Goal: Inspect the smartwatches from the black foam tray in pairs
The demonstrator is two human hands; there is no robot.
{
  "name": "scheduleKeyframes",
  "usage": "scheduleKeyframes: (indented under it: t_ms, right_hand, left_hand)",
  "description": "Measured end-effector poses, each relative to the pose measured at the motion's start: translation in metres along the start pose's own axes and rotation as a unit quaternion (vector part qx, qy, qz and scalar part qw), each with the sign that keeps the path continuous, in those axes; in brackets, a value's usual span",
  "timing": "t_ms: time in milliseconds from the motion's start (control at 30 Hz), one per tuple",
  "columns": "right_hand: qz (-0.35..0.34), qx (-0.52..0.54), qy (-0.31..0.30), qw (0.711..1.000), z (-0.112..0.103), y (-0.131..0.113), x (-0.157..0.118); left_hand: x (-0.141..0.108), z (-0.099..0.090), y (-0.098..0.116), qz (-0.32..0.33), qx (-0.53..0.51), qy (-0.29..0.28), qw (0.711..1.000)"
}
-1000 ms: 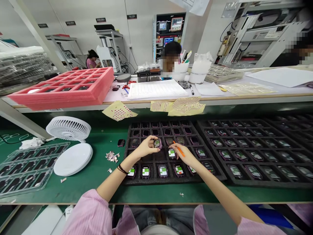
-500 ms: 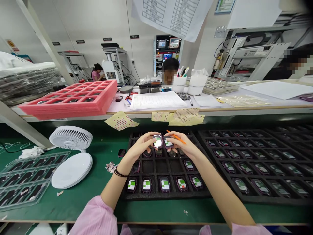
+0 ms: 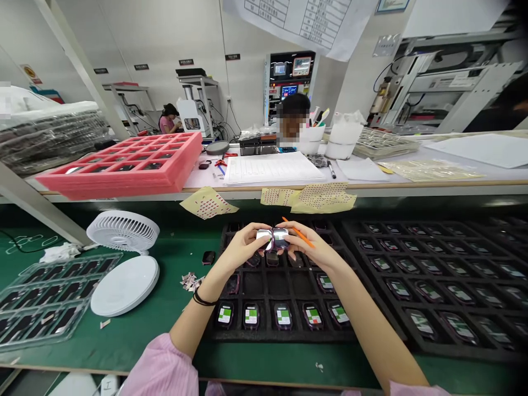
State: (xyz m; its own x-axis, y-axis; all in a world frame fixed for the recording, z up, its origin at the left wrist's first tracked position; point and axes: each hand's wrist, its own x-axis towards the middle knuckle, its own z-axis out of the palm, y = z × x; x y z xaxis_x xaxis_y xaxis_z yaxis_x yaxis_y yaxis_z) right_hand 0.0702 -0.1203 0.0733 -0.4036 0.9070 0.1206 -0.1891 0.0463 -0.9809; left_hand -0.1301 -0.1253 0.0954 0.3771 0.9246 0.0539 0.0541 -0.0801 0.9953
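Note:
My left hand (image 3: pixel 240 246) is closed on a smartwatch (image 3: pixel 263 236) whose screen is washed out by glare. In my right hand (image 3: pixel 314 248) there is a second smartwatch (image 3: pixel 281 238), pinched between thumb and fingers. The two watch cases are side by side and seem to touch. A thin orange stick (image 3: pixel 301 234) also lies across my right hand, tucked by the fingers; its exact kind is unclear. Both hands are above a black foam tray (image 3: pixel 264 334) holding several watches with lit green and white screens, such as the front watch (image 3: pixel 283 315).
Right of it lies another foam tray of watches (image 3: pixel 429 292). To the left are a white fan (image 3: pixel 124 281), a clear plastic tray (image 3: pixel 78 300), a loose watch (image 3: pixel 208 257) and paper scraps (image 3: pixel 192 281). A shelf (image 3: pixel 247 192) with a pink foam tray (image 3: pixel 181 170) crosses behind.
Both watches have tilted in my hands, so glare covers more of their screens. The camera view has shifted slightly; my hands stay over the same tray.

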Motion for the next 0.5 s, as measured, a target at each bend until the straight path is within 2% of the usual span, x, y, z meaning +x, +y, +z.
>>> scheduleKeyframes:
  t_ms: [267,500]
  right_hand:
    - [-0.002,-0.041,0.028,0.999,0.0047,-0.0027,-0.0028]
    - [-0.002,-0.033,0.031,0.999,0.0051,-0.0008,-0.0021]
  left_hand:
    - [-0.0008,0.0002,0.0006,-0.013,0.014,-0.007,1.0]
    - [-0.0015,-0.0021,-0.0004,-0.004,0.011,-0.01,1.0]
